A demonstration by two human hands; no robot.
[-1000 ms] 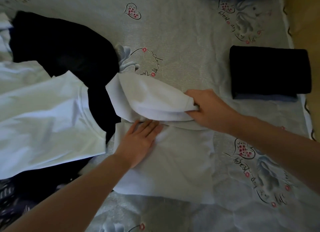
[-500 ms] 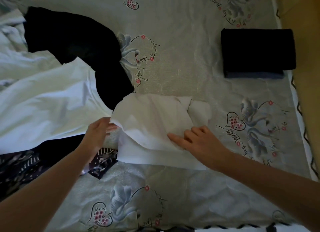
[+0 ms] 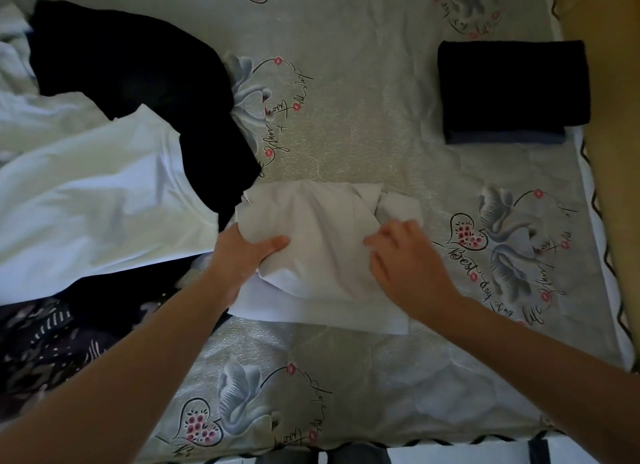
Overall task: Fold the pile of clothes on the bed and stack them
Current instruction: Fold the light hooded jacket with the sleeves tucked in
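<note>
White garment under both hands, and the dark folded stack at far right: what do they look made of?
White garment: thin, matte knit, probably cotton jersey; it creases softly and bunches where the left hand grips it, while the right hand rests on top. Dark folded stack: thicker, matte, slightly fuzzy fabric holding rounded fold edges, possibly fleece or heavy knit; too dark to say.

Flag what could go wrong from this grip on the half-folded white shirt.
1. The white shirt is bunched, with a loose flap at its far right; lifting now may undo the fold.
2. The left hand grips right beside the unfolded pile and could drag it along.
3. The right hand seems to rest on top, so that side may sag.
</note>
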